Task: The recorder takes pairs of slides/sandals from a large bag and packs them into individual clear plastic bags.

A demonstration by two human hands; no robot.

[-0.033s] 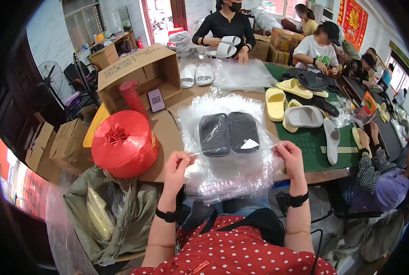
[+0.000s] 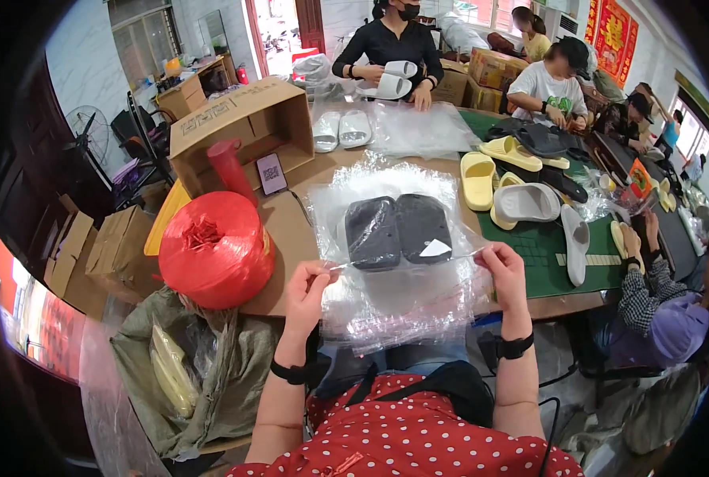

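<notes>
A pair of black slippers lies side by side inside a clear plastic bag, with a small white triangular tag on the right one. Between thumb and fingers, my left hand pinches the left end of the bag's near edge. My right hand grips that edge's other end the same way, so it stretches taut between them. Beneath the bagged slippers lies a stack of clear plastic bags.
Left of the stack stand a big red roll of plastic twine and an open cardboard box. Yellow slippers and grey slippers lie on a green mat to the right. Across the table a person holds white slippers.
</notes>
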